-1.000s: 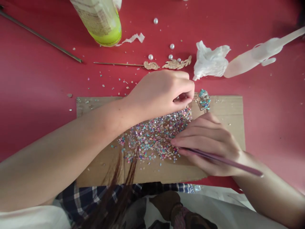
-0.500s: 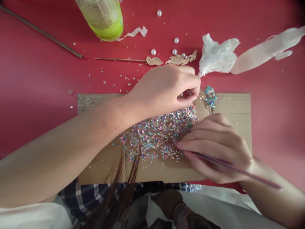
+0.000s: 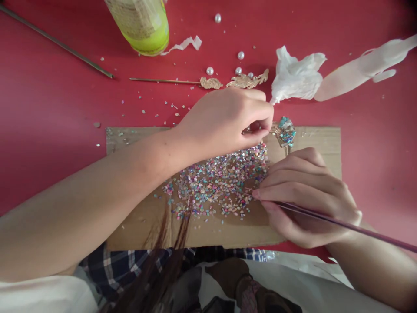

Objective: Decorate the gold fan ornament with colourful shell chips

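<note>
My left hand point(image 3: 228, 119) is closed in a pinch on the thin stem of a small gold ornament point(image 3: 284, 131) covered in turquoise and coloured chips. It holds the piece over the far edge of a brown cardboard sheet point(image 3: 137, 226). A heap of pastel shell chips point(image 3: 218, 180) lies on the cardboard between my hands. My right hand point(image 3: 306, 195) is closed around a thin purple stick point(image 3: 345, 224), its fingertips at the right edge of the heap, just below the ornament.
The table point(image 3: 48, 100) is red. At the back stand a yellow-green bottle point(image 3: 143, 24), a crumpled white tissue point(image 3: 295, 76), a white plastic piece point(image 3: 361, 69), gold leaf ornaments point(image 3: 247, 80) on a pin, loose pearls point(image 3: 240, 55) and a long thin rod point(image 3: 55, 41).
My right hand with the purple stick has shifted right and a little up, towards the ornament. My left hand has kept its pinch on the ornament's stem.
</note>
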Tool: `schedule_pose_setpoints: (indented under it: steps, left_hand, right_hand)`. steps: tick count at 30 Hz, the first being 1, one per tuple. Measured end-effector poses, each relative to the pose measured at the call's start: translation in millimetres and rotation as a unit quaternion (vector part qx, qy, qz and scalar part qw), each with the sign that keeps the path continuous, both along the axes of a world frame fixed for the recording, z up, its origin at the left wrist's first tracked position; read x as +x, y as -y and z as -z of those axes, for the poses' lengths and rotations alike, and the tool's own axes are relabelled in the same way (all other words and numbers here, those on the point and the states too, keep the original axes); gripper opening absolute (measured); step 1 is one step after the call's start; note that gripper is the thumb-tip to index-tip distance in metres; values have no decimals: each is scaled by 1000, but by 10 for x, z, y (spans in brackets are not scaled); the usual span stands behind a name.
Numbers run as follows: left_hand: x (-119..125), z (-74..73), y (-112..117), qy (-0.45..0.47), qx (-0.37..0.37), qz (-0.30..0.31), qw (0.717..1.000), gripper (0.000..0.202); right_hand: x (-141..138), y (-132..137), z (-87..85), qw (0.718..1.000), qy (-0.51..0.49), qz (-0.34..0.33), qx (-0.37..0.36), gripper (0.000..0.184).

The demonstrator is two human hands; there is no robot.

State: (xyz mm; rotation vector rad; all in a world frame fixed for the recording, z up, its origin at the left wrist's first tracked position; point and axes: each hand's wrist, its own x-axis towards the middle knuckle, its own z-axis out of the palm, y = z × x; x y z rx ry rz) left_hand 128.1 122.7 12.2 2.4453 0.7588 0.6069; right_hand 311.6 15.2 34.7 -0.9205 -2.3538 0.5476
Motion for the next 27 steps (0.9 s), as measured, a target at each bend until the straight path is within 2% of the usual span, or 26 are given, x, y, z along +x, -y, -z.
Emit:
schedule_pose_setpoints:
  steps: [4, 10, 13, 15, 20, 22, 25, 27]
  left_hand:
    - [0, 9, -2, 4, 7, -1, 1000, 18]
    - [2, 27, -10, 21, 19, 7, 1000, 16]
    - [8, 38, -14, 30, 23, 4, 999, 15]
    - [12, 38, -13, 32, 20, 2, 999, 15]
    - [12, 22, -6, 24, 6, 2, 1000, 17]
    - [11, 23, -4, 26, 5, 1, 1000, 17]
    - [13, 33, -5, 33, 12, 3, 999, 17]
    - [16, 40, -6, 35, 17, 5, 999, 17]
  right_hand:
    - [-9, 15, 15, 997, 6, -68, -18, 11]
    - [10, 14, 9, 1000, -11, 4, -24, 10]
    - [-1, 41, 17, 997, -26, -60, -47, 10]
    - [-11, 56, 16, 996, -14, -79, -44, 10]
    - [12, 32, -31, 999, 0, 21, -36, 10]
    - [16, 28, -32, 999, -16, 3, -49, 11]
    - [-1, 49, -8, 996, -20, -61, -56, 11]
    - [-12, 58, -3, 998, 2, -50, -46, 9]
